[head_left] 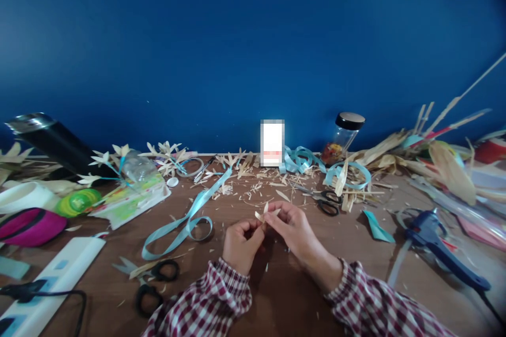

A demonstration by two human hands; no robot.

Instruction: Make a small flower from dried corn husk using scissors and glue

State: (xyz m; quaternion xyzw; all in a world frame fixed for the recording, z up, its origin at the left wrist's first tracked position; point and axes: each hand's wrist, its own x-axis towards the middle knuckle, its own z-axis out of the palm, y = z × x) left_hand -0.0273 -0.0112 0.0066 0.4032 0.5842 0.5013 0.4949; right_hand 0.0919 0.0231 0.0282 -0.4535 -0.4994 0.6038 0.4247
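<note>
My left hand [241,242] and my right hand [291,226] meet at the middle of a brown table [276,295]. Both pinch a small pale piece of dried husk [267,213], whose pointed strips stick up between the fingertips. The fingers of both hands are closed around it. Checked red and white sleeves cover both of my forearms. Husk scraps [253,187] lie scattered just beyond the hands.
Black-handled scissors [152,279] lie front left, another pair [326,202] right of my hands. A light blue ribbon [190,218] loops across the left. A blue glue gun [438,245], a power strip [51,279], a black-lidded jar [342,137], husk flowers [166,155] and husk piles [395,152] crowd the edges.
</note>
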